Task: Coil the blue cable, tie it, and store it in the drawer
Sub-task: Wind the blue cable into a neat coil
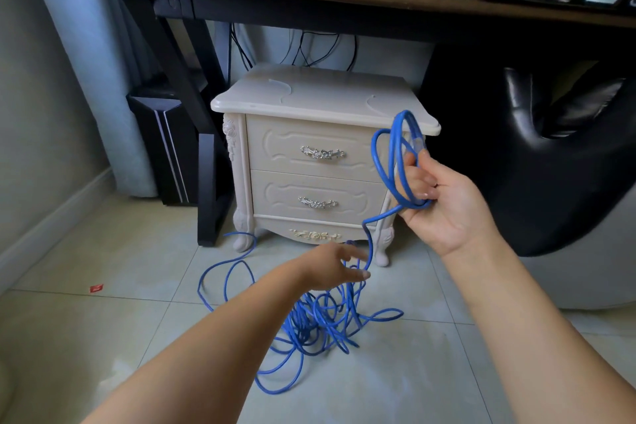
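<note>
Before cream carved nightstand (pixel 320 155) | right hand (pixel 444 203) grips loops of thin blue cable (pixel 306 327), anchoring coil | left hand (pixel 330 268), fingers relaxed, reaches for slack

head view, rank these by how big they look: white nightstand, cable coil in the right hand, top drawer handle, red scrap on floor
1. white nightstand
2. cable coil, enlarged by nearness to the camera
3. top drawer handle
4. red scrap

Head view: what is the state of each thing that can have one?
Long blue cable: few loops coiled, rest tangled on floor.
Right hand: grips the coiled loops.
Left hand: open, beside the hanging strand.
Cream cabinet's upper drawer: closed.
Lower drawer: closed.
</note>
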A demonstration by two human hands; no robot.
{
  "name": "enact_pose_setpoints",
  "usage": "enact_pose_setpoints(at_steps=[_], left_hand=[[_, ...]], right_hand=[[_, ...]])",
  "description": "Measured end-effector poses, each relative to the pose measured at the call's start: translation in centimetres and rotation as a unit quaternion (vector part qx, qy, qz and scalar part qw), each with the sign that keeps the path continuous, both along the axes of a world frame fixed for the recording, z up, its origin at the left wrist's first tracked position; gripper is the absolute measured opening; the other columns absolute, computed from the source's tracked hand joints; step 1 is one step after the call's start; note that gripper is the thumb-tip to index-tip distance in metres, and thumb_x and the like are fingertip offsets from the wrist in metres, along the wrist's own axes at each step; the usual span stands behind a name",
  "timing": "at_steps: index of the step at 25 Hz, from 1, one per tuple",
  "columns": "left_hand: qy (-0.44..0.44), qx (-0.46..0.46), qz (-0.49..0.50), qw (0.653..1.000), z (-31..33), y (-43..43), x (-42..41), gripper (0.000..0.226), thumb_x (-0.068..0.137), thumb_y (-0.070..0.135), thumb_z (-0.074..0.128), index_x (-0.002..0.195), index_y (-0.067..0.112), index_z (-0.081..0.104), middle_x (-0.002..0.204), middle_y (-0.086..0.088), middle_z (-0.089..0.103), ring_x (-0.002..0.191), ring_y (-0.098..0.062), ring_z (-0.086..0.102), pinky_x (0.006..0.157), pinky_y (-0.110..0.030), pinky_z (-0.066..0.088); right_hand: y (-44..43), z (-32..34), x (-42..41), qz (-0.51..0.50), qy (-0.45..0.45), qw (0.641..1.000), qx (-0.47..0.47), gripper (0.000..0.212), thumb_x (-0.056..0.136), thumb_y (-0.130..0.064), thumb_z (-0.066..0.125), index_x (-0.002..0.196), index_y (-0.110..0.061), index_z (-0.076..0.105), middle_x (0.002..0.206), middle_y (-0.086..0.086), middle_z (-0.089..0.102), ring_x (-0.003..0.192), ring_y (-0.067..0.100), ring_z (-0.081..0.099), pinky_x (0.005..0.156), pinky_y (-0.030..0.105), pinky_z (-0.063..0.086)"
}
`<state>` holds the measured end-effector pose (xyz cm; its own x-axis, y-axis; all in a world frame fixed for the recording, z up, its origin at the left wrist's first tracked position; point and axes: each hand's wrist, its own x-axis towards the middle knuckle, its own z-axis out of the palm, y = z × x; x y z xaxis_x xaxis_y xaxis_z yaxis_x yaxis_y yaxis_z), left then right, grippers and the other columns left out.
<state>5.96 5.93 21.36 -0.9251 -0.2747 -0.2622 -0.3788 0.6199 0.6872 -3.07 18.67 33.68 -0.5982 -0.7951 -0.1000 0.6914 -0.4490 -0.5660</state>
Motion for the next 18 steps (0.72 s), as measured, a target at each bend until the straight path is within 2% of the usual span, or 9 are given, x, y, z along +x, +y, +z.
enact_pose_setpoints(at_steps=[2,3,5,8,11,14,16,18], left_hand=[[-0.047,-0.08,-0.056,0.994,-0.8,-0.5,0.2,0.035,0.095,0.045,0.058,0.117,0.02,0.069,0.119,-0.008,0.066,0.11,-0.026,0.06,0.094,-0.031,0.045],[-0.044,-0.09,-0.065,0.993,-1.0,-0.6,0.3,0.034,0.097,0.043,0.055,0.109,0.017,0.071,0.112,-0.011,0.067,0.105,-0.028,0.06,0.091,-0.033,0.046],[-0.001,-0.083,-0.064,0.995,-0.4,-0.9,0.6,0.031,0.1,0.038,0.05,0.102,0.014,0.071,0.103,-0.01,0.068,0.094,-0.026,0.059,0.085,-0.032,0.045],[0.082,-0.073,-0.075,0.991,1.4,-1.3,1.0,0.022,0.098,0.032,0.056,0.098,0.016,0.071,0.092,-0.005,0.066,0.085,-0.021,0.055,0.084,-0.031,0.044],[0.187,0.035,-0.035,0.981,3.7,-1.8,1.9,0.009,0.095,0.02,0.063,0.09,0.017,0.071,0.089,-0.008,0.07,0.081,-0.014,0.059,0.085,-0.028,0.046],[0.275,0.144,0.039,0.95,6.1,-1.9,2.8,0.013,0.091,0.015,0.068,0.083,0.025,0.072,0.095,-0.016,0.073,0.088,-0.019,0.065,0.089,-0.031,0.049],[0.301,0.2,0.057,0.931,7.5,-1.4,3.2,0.011,0.089,0.009,0.069,0.084,0.019,0.071,0.1,-0.016,0.073,0.095,-0.021,0.069,0.092,-0.028,0.051],[0.305,0.247,0.065,0.918,8.2,-0.7,3.5,0.007,0.087,0.005,0.069,0.086,0.012,0.069,0.101,-0.012,0.071,0.093,-0.02,0.068,0.089,-0.024,0.055]], right_hand=[[0.8,0.5,-0.4,-0.026,0.008,1.0,-0.012,0.031,0.103,-0.021,0.04,0.077,-0.009,0.054,0.047,-0.01,0.031,0.034,0.004,0.03,0.048,0.008,0.028],[1.2,0.7,-0.8,-0.048,0.013,0.999,-0.013,0.03,0.103,-0.021,0.041,0.078,-0.01,0.054,0.048,-0.01,0.031,0.035,0.004,0.03,0.051,0.009,0.029],[1.8,0.9,-1.7,-0.11,0.036,0.993,-0.001,0.027,0.103,-0.022,0.042,0.081,-0.01,0.052,0.048,-0.009,0.03,0.038,0.004,0.029,0.047,0.011,0.032],[2.4,0.2,-2.8,-0.219,0.159,0.956,0.114,0.023,0.105,-0.021,0.042,0.089,-0.008,0.053,0.047,-0.009,0.03,0.04,0.004,0.026,0.045,0.019,0.032],[2.6,-0.2,-2.9,-0.252,0.217,0.922,0.197,0.022,0.106,-0.02,0.04,0.097,-0.007,0.055,0.047,-0.01,0.032,0.04,0.003,0.028,0.049,0.021,0.03],[2.5,0.5,-2.8,-0.239,0.217,0.929,0.182,0.021,0.106,-0.018,0.041,0.095,-0.006,0.056,0.046,-0.01,0.032,0.04,0.004,0.027,0.045,0.019,0.03],[2.1,0.7,-2.5,-0.198,0.211,0.941,0.176,0.024,0.105,-0.017,0.042,0.088,-0.006,0.053,0.045,-0.009,0.031,0.038,0.004,0.026,0.042,0.017,0.03],[1.5,0.2,-2.0,-0.139,0.19,0.956,0.176,0.027,0.105,-0.015,0.041,0.081,-0.006,0.05,0.044,-0.008,0.031,0.036,0.004,0.026,0.039,0.017,0.03]])
